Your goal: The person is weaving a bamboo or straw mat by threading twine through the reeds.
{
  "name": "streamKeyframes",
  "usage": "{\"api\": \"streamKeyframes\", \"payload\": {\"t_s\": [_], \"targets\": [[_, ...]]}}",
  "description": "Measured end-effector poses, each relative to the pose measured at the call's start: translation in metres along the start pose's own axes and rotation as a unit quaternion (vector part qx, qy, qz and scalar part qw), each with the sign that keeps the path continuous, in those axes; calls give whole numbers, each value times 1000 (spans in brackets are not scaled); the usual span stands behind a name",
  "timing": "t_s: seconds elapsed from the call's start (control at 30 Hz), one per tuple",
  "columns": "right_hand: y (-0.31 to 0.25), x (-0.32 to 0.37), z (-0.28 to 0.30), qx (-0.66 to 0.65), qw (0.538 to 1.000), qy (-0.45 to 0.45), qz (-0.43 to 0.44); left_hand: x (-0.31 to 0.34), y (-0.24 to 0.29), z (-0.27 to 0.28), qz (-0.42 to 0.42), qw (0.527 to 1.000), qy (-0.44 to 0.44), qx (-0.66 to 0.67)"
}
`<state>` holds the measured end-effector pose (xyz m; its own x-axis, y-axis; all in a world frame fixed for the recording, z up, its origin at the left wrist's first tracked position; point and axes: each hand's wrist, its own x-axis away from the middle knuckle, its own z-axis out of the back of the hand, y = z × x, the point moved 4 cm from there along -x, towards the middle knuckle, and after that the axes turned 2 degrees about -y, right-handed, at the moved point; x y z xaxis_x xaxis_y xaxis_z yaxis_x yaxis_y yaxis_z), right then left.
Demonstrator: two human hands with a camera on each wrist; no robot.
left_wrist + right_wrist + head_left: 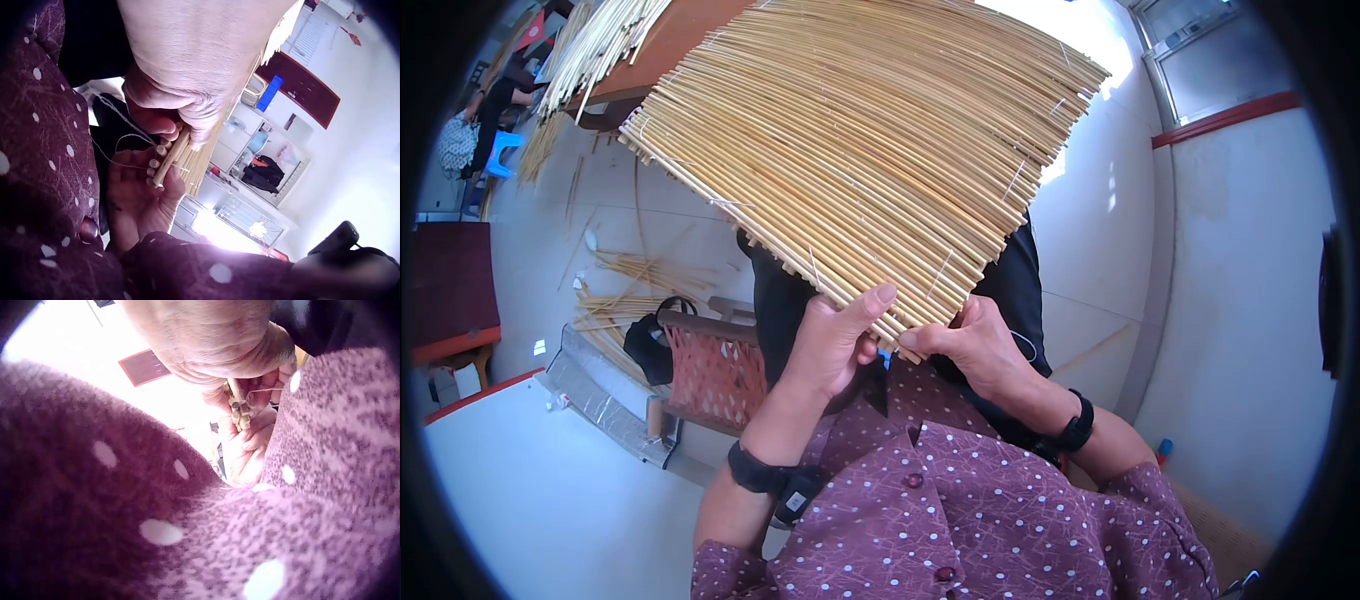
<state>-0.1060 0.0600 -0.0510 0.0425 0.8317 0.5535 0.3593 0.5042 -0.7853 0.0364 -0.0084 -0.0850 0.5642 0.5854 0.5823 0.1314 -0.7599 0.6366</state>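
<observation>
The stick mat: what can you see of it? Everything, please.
The stick mat is a broad panel of slim, straw-coloured, reed-like sticks laid side by side, with short stitches of pale thread near the slightly uneven stick ends. It extends out above the dark trousers, its far part cut off in the head view. The left hand and right hand grip its near corner. Its underside is mostly hidden.

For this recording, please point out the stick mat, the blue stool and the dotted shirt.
Stick mat (pixel 855 150), head view: the middle of its broad face.
Blue stool (pixel 501 154), head view: its visible side.
Dotted shirt (pixel 1010 510), head view: its front.
</observation>
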Motion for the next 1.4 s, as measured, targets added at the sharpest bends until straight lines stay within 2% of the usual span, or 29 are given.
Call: {"api": "streamKeyframes", "payload": {"t_s": [0.13,0.33,0.53,0.7,0.9,1.03,1.23,1.33,1.4], "targets": [[1,3,-1,16,1000,-19,-15,-1,-2,0,-31,999,6,13],[12,5,6,-113,993,8,-36,1,-3,-6,-36,998,14,47],[14,8,4,-46,996,-7,-73,0,-4,-3,-59,996,-5,65],[-1,10,-1,2,998,-49,-39,-2,-6,-2,-56,997,-11,55],[7,8,-2,-19,998,-54,3,-2,-4,-2,-39,998,-18,44],[1,10,0,-15,998,-56,-2,-4,2,-6,-15,999,-25,42],[0,11,3,50,996,-68,-32,-4,3,-5,-38,999,-24,25],[7,12,4,-9,998,-58,-31,-4,1,-4,-47,998,-33,32],[17,6,6,-139,990,-26,-28,-4,0,-4,-35,999,-21,29]]}}
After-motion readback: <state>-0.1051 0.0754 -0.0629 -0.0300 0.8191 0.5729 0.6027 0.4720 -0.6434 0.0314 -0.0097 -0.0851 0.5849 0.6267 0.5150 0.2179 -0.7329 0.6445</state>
